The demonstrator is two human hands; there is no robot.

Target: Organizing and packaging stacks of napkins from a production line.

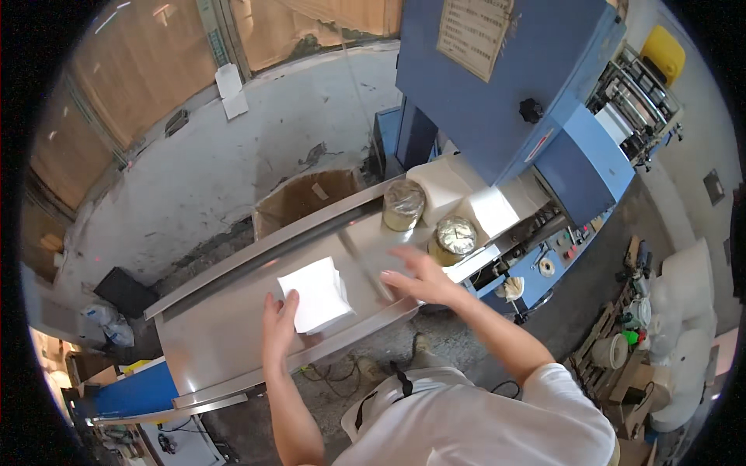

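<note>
A squared-off stack of white sheets [317,297], perhaps napkins or tissues, lies on the metal conveyor table [225,326]. My left hand [278,326] is at its left edge, fingers stretched and the thumb against the stack's side. To the right, my right hand [423,278] hovers over the table with its fingers apart and nothing in them. Just beyond it stand two round metal cylinders wrapped in clear plastic, a farther one [403,205] and a nearer one [452,240]. Long white blocks of sheets [444,186] lie behind these cylinders, running under the blue machine.
A big blue machine cabinet [497,101] rises at the far right, with a blue shelf [540,279] holding small parts below. Metal rails [264,241] border the table. Behind it sits a lined brown bin [307,202]. Clutter and white wrapped rolls [684,342] stand at right.
</note>
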